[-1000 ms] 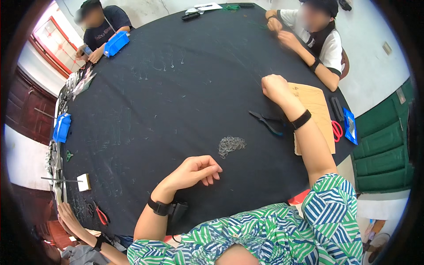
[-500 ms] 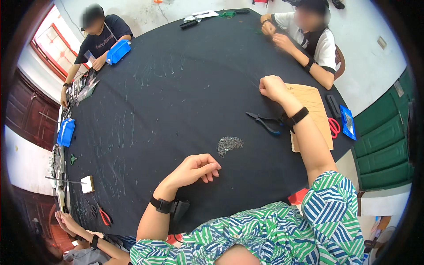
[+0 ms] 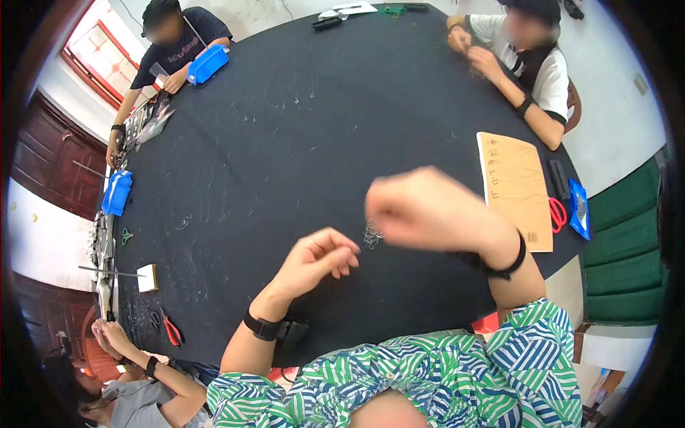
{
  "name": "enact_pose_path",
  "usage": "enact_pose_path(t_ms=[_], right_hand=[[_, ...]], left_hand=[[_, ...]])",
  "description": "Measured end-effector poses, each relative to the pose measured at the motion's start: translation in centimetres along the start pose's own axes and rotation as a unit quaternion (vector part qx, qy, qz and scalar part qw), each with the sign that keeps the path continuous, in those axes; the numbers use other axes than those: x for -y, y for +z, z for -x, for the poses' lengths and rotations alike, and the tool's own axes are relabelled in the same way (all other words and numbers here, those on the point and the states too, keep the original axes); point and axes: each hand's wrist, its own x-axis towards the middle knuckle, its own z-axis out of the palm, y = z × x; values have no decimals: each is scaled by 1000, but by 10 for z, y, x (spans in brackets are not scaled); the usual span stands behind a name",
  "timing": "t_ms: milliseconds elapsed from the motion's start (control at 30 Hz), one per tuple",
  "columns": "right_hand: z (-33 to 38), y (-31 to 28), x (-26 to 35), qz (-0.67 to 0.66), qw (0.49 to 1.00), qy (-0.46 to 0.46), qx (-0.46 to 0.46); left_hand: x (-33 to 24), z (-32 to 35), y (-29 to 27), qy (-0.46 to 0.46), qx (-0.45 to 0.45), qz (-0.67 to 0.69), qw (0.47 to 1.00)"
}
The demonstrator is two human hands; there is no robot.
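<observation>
The small heap of looped metal wire pieces (image 3: 372,237) lies partly hidden behind the right hand (image 3: 432,210), which is raised over the table, blurred, its fingers curled inward; I cannot tell whether it grasps anything. The left hand (image 3: 321,264) is held palm-inward with loosely bent fingers, thumb close to the index finger; whether something thin is pinched there I cannot tell; the heap sits between the two hands, just beyond the left fingertips.

Beneath is a black tablecloth (image 3: 271,185) strewn with fine pale strands; on its right lie a tan booklet (image 3: 515,192), red-handled scissors (image 3: 558,214) and a blue packet (image 3: 579,208); on the left, red-handled pliers (image 3: 172,330) and a blue bin (image 3: 117,192). Two co-workers sit across the table, another at lower left; a green door (image 3: 621,242) stands at right.
</observation>
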Motion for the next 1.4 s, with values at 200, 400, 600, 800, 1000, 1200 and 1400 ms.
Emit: enact_pose_path(t_ms=[200, 400, 600, 800, 1000, 1200, 1400], right_hand=[[10, 9, 55, -124, 971, -63, 193], [12, -15, 30, -118, 989, 20, 90], [7, -29, 2, -137, 985, 97, 41], [4, -11, -16, -156, 986, 53, 21], [-1, 4, -23, -117, 993, 9, 31], [2, 11, -13, -91, 992, 31, 75], [1, 14, -9, -29, 996, 42, 77]], left_hand=[[-18, 2, 9, 148, -106, 51, 982], [-52, 30, 3, -23, 55, -48, 997], [-65, 60, -7, 41, -152, -156, 975], [-62, 92, -9, -14, -295, -342, 892], [-60, 77, -12, 33, -338, -652, 678], [-52, 10, 24, 169, -120, -391, 897], [-25, -12, 30, 48, -91, -209, 973]])
